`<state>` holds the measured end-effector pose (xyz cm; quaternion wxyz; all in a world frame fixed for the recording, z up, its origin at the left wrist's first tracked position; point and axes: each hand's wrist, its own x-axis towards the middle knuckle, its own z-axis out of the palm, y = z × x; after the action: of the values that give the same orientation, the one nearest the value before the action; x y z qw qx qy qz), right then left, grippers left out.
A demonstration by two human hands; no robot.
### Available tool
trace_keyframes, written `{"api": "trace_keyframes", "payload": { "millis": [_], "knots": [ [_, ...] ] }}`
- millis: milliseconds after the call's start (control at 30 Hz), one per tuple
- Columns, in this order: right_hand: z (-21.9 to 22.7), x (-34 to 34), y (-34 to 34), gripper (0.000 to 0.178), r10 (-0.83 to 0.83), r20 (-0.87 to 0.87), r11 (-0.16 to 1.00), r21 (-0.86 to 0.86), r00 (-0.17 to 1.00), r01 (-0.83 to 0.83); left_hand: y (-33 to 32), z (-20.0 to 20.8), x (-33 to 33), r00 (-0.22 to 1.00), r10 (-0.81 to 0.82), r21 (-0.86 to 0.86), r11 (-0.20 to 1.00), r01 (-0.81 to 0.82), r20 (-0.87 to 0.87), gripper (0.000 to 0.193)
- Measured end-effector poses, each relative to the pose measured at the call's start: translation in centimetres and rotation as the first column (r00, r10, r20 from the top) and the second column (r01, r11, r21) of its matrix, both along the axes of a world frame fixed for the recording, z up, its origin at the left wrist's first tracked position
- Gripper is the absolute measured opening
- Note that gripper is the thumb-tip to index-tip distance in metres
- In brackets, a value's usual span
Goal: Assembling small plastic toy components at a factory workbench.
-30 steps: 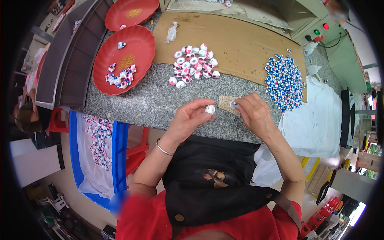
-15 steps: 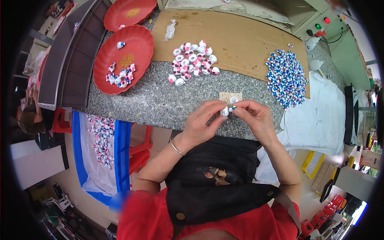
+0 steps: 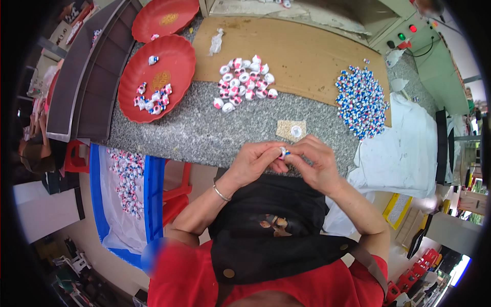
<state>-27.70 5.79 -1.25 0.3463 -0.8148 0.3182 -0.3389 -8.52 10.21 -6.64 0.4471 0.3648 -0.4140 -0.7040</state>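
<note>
At the table's front edge, a small white figurine head point(image 3: 282, 150) is pinched by my left hand point(image 3: 253, 162). My right hand point(image 3: 318, 162) pinches a small blue-and-white figurine body point(image 3: 287, 153) against it; fingers hide most of both. Just beyond my hands lies a beige speckled pad point(image 3: 286, 129) with a round whitish disc point(image 3: 296, 131) on it. Farther off, a loose group of white-and-pink figurine heads point(image 3: 241, 82) spreads over the cardboard and stone. To the right is a dense pile of blue-and-white figurine bodies point(image 3: 361, 102).
A red scalloped plate point(image 3: 134, 87) at left holds several figurines, with a second red plate point(image 3: 146, 18) behind it. Left of these stands a dark divided tray point(image 3: 84, 87). A blue crate point(image 3: 154, 197) of figurines is below. White sheeting point(image 3: 396, 153) drapes the right side.
Both hands have come down closer to my body. The body in my right hand, held at the head's side before, is now pressed against the head; the pad is more exposed.
</note>
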Motion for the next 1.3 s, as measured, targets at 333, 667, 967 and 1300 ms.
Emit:
{"api": "trace_keyframes", "payload": {
  "millis": [333, 667, 967, 1300],
  "knots": [
    [-0.5, -1.8, -4.2, 0.022, -0.178, -0.162, 0.983, 0.003, 0.971, 0.181, -2.2, 1.3, 6.1, 0.969, 0.230, -0.222, 0.953, -0.206, 0.087, 0.024],
    [-3.0, -6.4, -17.3, 0.010, -0.411, -0.530, 0.875, -0.457, 0.742, 0.159, -2.1, 4.1, 20.0, -0.262, 0.714, -0.743, 0.669, -0.021, 0.650, 0.043],
    [-3.8, -7.2, -17.4, 0.011, -0.483, -0.620, 0.805, -0.592, 0.619, 0.035, -8.9, 3.9, 4.9, 0.449, 0.729, -0.854, 0.471, 0.219, 0.517, 0.022],
    [-3.8, -7.2, -4.2, 0.018, -0.347, -0.325, 0.937, -0.150, 0.880, 0.314, -12.1, 1.9, 2.8, 0.242, 0.703, -0.685, 0.455, 0.569, 0.668, 0.018]
  ]
}}
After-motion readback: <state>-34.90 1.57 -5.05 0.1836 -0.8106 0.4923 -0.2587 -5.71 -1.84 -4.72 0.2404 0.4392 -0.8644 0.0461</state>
